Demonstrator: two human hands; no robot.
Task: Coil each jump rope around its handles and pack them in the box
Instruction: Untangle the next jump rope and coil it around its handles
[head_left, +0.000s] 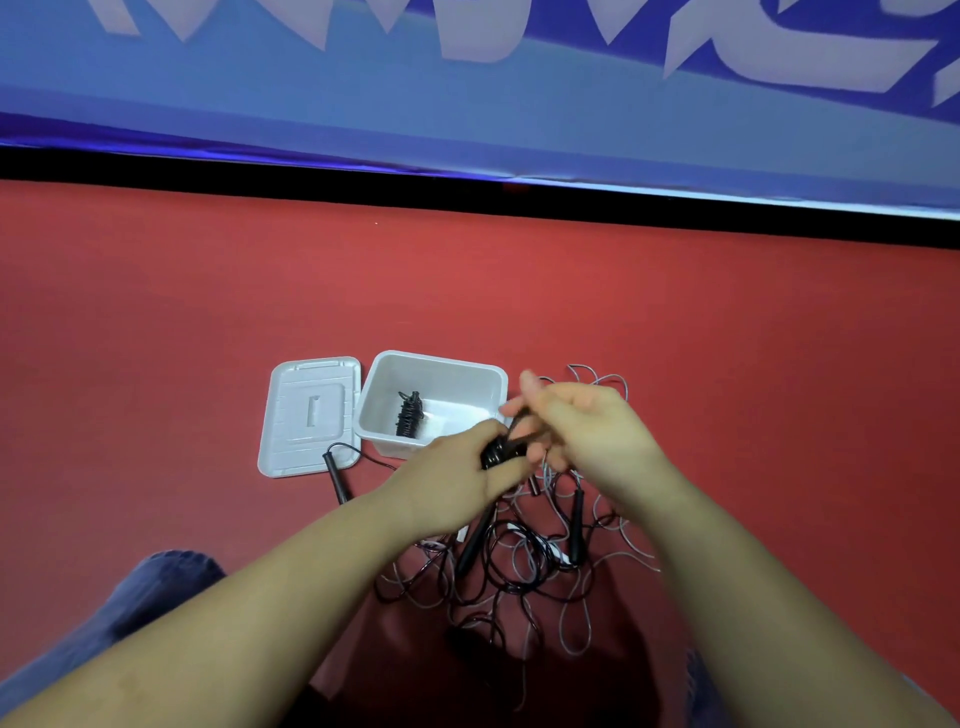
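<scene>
A white plastic box (387, 382) stands open on the red floor with one coiled black jump rope (409, 414) lying inside. My left hand (457, 480) grips a black bundle of handles and coils (496, 452) just in front of the box's right corner. My right hand (582, 423) pinches the black rope beside that bundle. Beneath my hands lies a tangle of black and grey jump ropes (519, 566) with black handles (576, 525). Another black handle (335, 478) rests by the lid.
The box's white lid (311, 415) lies flat to the left of the box. My knees in blue trousers (150, 597) sit at the lower left. A blue banner wall with a black base strip (467, 187) runs across the far side of the floor.
</scene>
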